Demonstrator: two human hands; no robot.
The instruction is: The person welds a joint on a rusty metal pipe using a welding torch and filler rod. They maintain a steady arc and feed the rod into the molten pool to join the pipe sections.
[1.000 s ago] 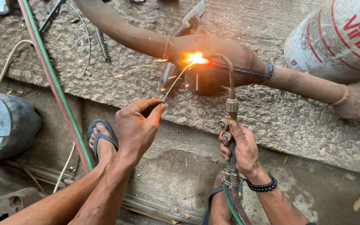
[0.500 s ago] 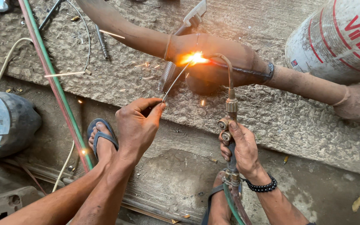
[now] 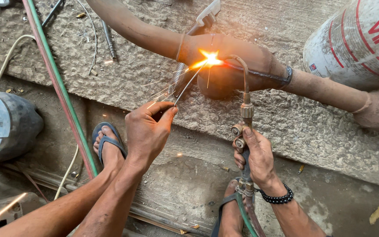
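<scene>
The left hand is pinching a thin filler rod between thumb and forefinger, the other fingers curling loosely underneath, and the rod is slanting up and to the right so that its far tip is sitting in the bright flame. The right hand is wrapping closed around the handle of a gas torch, thumb resting by the brass valve knobs, and the torch's thin curved neck is arching up and over to the left to meet the same glowing spot. A black beaded bracelet is circling the right wrist, and hoses are trailing down from the torch's base past a sandalled foot. The flame is playing on the swollen middle section of a rusty brown exhaust pipe, which is lying across a rough concrete slab, and sparks are streaking down and left from it. A metal clamp tool is resting against the pipe just above the flame. A red and green twin hose is running diagonally across the slab at the left, passing beside the other foot in a blue flip-flop. A dark cylinder is lying at the far left, and a white cylinder with red markings is lying at the upper right.
</scene>
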